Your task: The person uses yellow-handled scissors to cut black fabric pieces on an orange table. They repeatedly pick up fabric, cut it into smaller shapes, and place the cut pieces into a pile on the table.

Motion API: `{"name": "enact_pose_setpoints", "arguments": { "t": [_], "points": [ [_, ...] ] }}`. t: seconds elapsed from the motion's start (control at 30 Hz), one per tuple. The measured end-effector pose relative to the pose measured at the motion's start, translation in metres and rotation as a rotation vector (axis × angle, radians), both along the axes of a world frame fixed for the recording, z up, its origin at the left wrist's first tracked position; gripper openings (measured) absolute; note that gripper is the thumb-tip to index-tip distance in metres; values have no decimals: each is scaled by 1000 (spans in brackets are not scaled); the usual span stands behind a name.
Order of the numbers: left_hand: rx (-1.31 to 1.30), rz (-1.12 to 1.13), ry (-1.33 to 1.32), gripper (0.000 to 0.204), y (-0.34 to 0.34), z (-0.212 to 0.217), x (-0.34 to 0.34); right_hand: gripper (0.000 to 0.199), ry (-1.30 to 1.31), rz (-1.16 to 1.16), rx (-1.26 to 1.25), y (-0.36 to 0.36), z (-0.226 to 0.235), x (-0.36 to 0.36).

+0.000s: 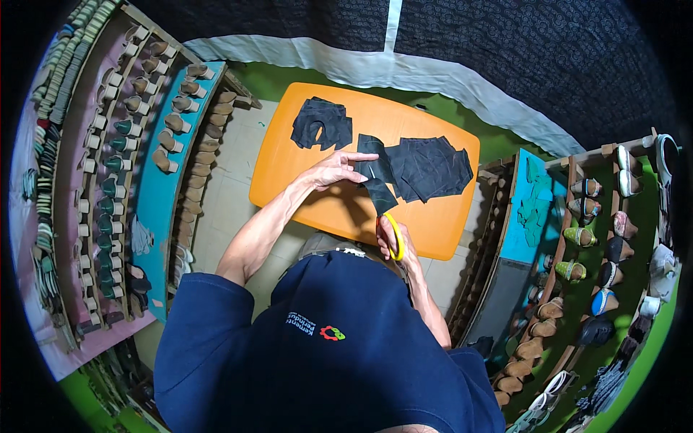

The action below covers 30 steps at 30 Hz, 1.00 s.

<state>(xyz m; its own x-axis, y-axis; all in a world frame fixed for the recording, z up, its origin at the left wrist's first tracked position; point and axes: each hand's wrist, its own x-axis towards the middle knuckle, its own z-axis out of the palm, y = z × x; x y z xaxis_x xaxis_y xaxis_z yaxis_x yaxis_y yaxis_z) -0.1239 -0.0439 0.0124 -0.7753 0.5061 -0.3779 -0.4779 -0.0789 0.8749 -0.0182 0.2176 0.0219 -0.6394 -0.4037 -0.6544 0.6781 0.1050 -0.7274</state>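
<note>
In my left hand [341, 170] is a dark piece of sheet material [378, 168], gripped between thumb and fingers above an orange table [285, 206]. My right hand [401, 244] is closed round the yellow handles of a pair of scissors [395, 232]. Their blades point up toward the lower end of the dark piece; whether they are apart is too small to tell. A spread pile of black cut pieces [433, 169] lies on the table to the right of the held piece. Farther left lies a smaller stack of black pieces [326, 121], the front one with a curved cutout.
On the left, wooden racks [144, 36] hold rows of shoe lasts, beside a blue board [148, 209]. Shelves on the right carry shoes [577, 236], brown lasts [530, 350] and green scraps [534, 198]. Beyond the table hangs a dark curtain [498, 43] with a pale lower edge.
</note>
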Motion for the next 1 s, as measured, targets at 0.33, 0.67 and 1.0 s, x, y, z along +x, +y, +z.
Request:
{"name": "enact_pose_setpoints", "arguments": {
  "t": [0.33, 0.67, 1.0],
  "points": [
    [65, 99, 14, 63, 12, 8, 4, 49, 49, -37, 31, 1, 6, -1],
    [-63, 15, 65, 63, 2, -4, -2, 56, 53, 37, -26, 0, 3, -2],
    [-22, 38, 58, 67, 5, -3, 6, 53, 40, 13, 3, 5, -8, 0]
  ]
}}
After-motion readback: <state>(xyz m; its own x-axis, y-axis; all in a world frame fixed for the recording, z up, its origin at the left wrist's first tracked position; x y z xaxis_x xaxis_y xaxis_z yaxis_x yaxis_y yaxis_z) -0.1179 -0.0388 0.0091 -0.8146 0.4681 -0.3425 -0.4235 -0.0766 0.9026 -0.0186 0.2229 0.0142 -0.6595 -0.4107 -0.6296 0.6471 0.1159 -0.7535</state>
